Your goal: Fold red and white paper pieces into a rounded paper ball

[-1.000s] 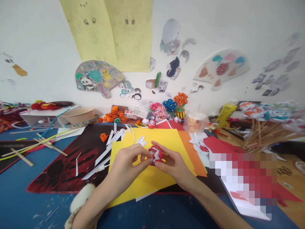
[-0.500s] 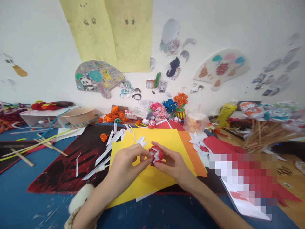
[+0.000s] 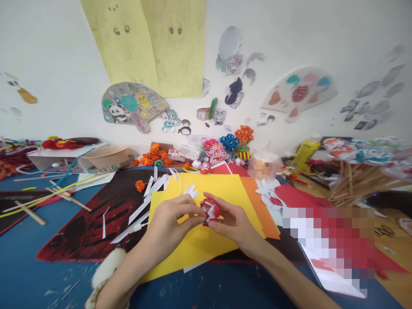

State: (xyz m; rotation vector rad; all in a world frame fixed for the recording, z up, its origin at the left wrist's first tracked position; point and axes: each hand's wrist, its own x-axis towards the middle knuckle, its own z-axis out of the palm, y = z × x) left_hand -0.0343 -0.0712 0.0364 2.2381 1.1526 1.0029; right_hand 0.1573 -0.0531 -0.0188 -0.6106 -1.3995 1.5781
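A small red and white folded-paper ball (image 3: 210,210) is held above a yellow sheet of paper (image 3: 193,253). My right hand (image 3: 236,221) cups it from the right, thumb below and fingers behind. From the left, my left hand (image 3: 175,223) pinches its edge between thumb and forefinger. Just beyond my hands lies a piece of folded white paper (image 3: 191,191). Orange paper (image 3: 257,201) sticks out from under the yellow sheet on the right.
White paper strips (image 3: 154,189) and a cable plug (image 3: 137,227) lie left of the yellow sheet. Tweezers (image 3: 104,223) rest on the dark mat (image 3: 80,231). Red paper (image 3: 299,197) and a partly pixelated tablet (image 3: 337,279) are at the right. Pipe-cleaner flowers (image 3: 230,141) stand by the wall.
The paper ball has turned slightly between my fingers. My left fingers have shifted a little on its edge; otherwise the scene is the same.
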